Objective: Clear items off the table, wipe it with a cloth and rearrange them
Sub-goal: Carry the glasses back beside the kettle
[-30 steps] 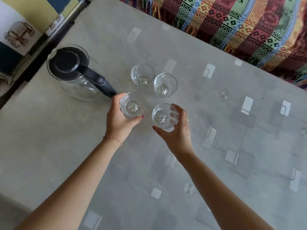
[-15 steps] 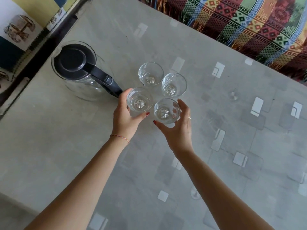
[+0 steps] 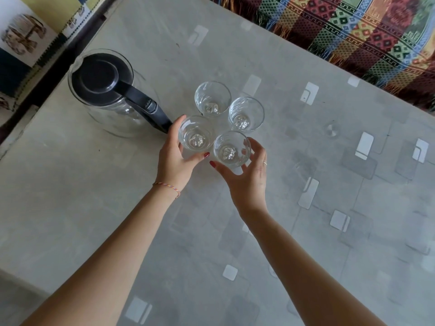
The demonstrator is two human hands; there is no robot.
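Note:
Several clear drinking glasses stand in a tight cluster on the grey table [image 3: 306, 231]. My left hand [image 3: 173, 161] grips the near-left glass [image 3: 195, 134], thumb and fingers curled round its side. My right hand [image 3: 247, 177] holds the near-right glass [image 3: 231, 148], fingers spread around it. Just beyond them stand two more glasses: the far-left glass [image 3: 212, 98] and the far-right glass [image 3: 246, 114]. A glass kettle [image 3: 106, 90] with a black lid and handle stands to the left, its handle end close to my left thumb.
A colourful patterned woven cloth [image 3: 353, 31] with fringe hangs along the table's far right edge. A patterned wall or panel [image 3: 28, 38] runs along the far left edge. The tablecloth carries pale square prints.
Both hands have slid their glasses a little farther from me, closing the gap to the two far glasses. The view has shifted slightly.

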